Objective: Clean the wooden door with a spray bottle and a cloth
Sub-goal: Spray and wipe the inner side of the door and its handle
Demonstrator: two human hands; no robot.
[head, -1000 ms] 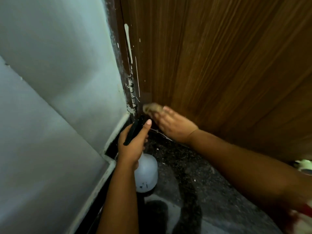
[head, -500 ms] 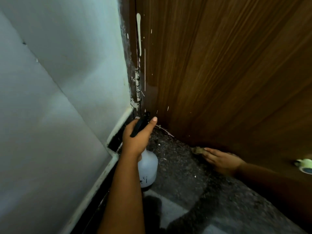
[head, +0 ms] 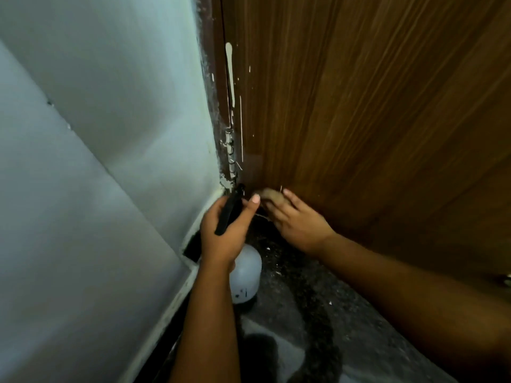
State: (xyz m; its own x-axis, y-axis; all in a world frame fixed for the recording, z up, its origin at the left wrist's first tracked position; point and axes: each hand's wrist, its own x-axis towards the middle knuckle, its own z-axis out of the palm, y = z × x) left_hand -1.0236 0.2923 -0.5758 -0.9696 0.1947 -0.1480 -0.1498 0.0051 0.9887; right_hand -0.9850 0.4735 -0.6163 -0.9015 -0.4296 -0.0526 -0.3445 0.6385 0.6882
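The brown wooden door (head: pixel 373 111) fills the right side, with white paint drips near its hinge edge. My left hand (head: pixel 225 230) grips the black head of a white spray bottle (head: pixel 246 275), whose round body hangs below the hand near the floor. My right hand (head: pixel 297 219) presses a small tan cloth (head: pixel 272 196) against the door's bottom left corner, close to the hinge. The cloth is partly hidden under my fingers.
A pale wall (head: pixel 96 134) with a white skirting board runs along the left. A paint-spattered metal hinge (head: pixel 231 153) sits in the corner. The floor (head: pixel 318 313) is dark and speckled with debris.
My right hand with the cloth swept right along the door's bottom edge, then came back left to the hinge corner. My left hand kept hold of the spray bottle.
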